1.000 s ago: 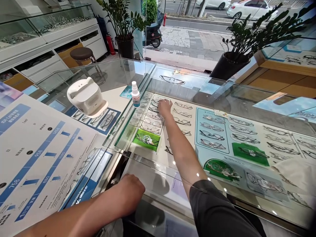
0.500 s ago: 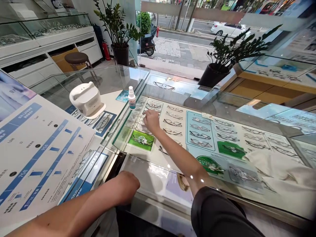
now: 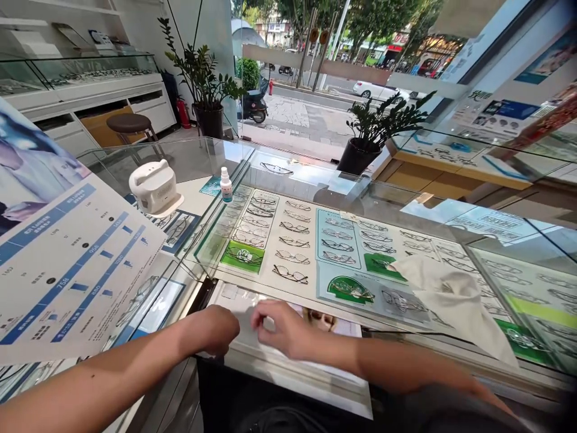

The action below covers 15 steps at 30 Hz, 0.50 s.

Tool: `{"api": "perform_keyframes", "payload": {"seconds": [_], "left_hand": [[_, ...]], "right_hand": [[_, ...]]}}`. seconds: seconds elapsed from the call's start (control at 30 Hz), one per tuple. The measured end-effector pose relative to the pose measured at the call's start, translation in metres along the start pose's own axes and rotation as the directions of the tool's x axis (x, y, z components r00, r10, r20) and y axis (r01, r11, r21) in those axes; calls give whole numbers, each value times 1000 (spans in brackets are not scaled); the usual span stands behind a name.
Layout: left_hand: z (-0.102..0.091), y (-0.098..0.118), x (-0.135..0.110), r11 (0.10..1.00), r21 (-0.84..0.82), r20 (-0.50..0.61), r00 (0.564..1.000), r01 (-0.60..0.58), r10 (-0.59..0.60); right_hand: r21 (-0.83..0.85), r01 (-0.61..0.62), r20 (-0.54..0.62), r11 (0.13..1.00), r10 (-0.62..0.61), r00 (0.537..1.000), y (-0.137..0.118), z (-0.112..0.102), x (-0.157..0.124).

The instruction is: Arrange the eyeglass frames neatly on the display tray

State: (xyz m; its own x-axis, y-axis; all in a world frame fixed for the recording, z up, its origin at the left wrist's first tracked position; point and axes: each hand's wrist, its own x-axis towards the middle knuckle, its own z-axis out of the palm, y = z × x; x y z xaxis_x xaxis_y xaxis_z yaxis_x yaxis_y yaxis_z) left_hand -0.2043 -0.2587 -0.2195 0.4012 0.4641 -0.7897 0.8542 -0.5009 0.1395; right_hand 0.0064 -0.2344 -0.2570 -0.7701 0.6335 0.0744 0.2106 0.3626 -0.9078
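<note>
My left hand [image 3: 222,329] is closed in a loose fist at the left end of a pulled-out, drawer-like tray [image 3: 342,385] under the counter; its fingertips are hidden. Just to its right, my right hand [image 3: 283,329] hovers above the tray with fingers curled and the thumb bent toward the index finger, forming a small loop. Anything pinched there is too small to make out. Beneath the right hand lies a printed picture [image 3: 319,320]. Beyond both hands, rows of eyeglasses [image 3: 291,274] lie in a glass display counter [image 3: 265,282].
A spray bottle [image 3: 226,186] and a white device [image 3: 155,187] stand on the glass top. At the left leans a price board [image 3: 76,276]. A pale cloth [image 3: 451,294] lies on the counter at the right. Potted plants [image 3: 360,157] stand by the window.
My right hand has come back from over the eyeglasses to the tray beside my left hand. The left hand stays near the tray's left end. My view has tilted up and shifted right.
</note>
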Motion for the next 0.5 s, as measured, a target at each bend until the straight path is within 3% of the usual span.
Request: {"api": "perform_keyframes", "payload": {"seconds": [0.13, 0.23, 0.3, 0.37, 0.5], "left_hand": [[3, 0, 2, 1000, 12, 9, 1000, -4, 4], [2, -1, 4, 1000, -5, 10, 1000, 2, -2], [-1, -1, 4, 999, -35, -6, 1000, 15, -15], [-6, 0, 3, 998, -55, 31, 999, 41, -39], [-14, 2, 1, 996, -45, 162, 984, 81, -73]], "right_hand": [[-24, -33, 86, 999, 35, 996, -68, -35, -34], [-157, 102, 51, 982, -95, 994, -103, -73, -19], [-291, 183, -16, 939, -196, 980, -106, -103, 13], [-440, 184, -98, 879, -251, 963, -93, -134, 59], [-691, -55, -267, 721, -184, 946, -48, -192, 163]]}}
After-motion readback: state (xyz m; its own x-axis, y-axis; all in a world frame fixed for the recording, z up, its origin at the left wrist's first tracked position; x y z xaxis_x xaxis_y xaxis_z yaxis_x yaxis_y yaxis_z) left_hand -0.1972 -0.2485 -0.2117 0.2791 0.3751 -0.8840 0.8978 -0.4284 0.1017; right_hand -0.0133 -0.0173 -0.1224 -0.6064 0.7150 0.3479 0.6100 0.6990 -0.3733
